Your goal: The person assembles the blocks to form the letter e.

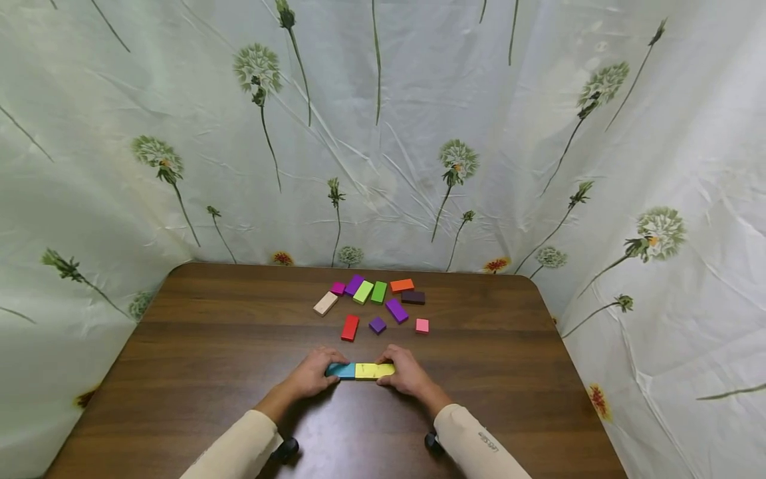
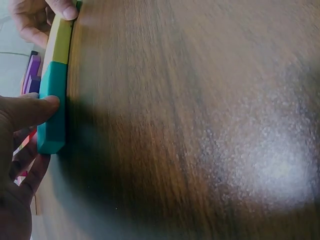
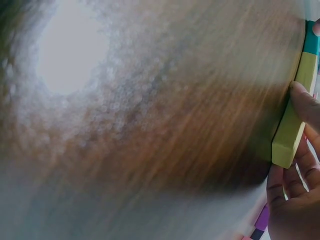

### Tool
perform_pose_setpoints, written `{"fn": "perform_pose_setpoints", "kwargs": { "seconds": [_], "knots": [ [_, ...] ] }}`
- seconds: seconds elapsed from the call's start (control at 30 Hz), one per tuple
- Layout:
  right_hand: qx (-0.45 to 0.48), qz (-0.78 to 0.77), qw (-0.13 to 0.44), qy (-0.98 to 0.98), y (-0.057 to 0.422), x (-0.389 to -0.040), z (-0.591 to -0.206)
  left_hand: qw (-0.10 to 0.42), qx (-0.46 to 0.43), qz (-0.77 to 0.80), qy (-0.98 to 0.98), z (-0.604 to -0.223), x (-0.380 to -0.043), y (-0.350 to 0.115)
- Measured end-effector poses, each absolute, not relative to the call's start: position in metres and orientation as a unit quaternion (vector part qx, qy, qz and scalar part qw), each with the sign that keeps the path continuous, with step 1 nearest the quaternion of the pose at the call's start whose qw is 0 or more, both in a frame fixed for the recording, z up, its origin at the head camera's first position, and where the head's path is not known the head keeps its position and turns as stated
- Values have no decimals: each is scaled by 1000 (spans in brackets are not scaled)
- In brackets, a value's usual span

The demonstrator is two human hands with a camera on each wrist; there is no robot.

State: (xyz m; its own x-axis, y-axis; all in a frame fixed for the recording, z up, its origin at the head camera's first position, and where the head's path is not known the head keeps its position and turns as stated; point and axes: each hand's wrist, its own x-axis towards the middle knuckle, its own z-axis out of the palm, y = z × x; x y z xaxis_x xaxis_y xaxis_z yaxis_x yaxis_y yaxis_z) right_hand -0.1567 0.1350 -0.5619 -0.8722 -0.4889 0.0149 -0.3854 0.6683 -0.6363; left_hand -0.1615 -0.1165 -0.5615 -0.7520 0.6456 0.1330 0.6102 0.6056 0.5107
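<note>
Near the middle of the wooden table (image 1: 239,346), a teal block (image 1: 341,371) and a yellow block (image 1: 366,371) lie end to end in one row, their short ends touching. My left hand (image 1: 313,372) grips the teal block at its outer end; in the left wrist view the thumb presses the near side of that block (image 2: 54,125). From the other end, my right hand (image 1: 408,372) holds the yellow block between thumb and fingers. The right wrist view shows the thumb on the near side of this block (image 3: 287,131) and fingers around its outer end.
Beyond the hands lie several loose blocks: a red one (image 1: 350,328), a small purple one (image 1: 378,325), a pink one (image 1: 422,326), a beige one (image 1: 326,304), an orange one (image 1: 402,285) and others. A flower-printed curtain (image 1: 383,166) hangs behind the table's far edge.
</note>
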Motion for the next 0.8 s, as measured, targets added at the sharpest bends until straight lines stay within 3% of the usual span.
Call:
{"fn": "perform_pose_setpoints", "kwargs": {
  "seconds": [0.8],
  "knots": [
    [-219, -336, 95, 911, 134, -156, -562, 34, 344, 268, 899, -566, -162, -115]
  ]
}}
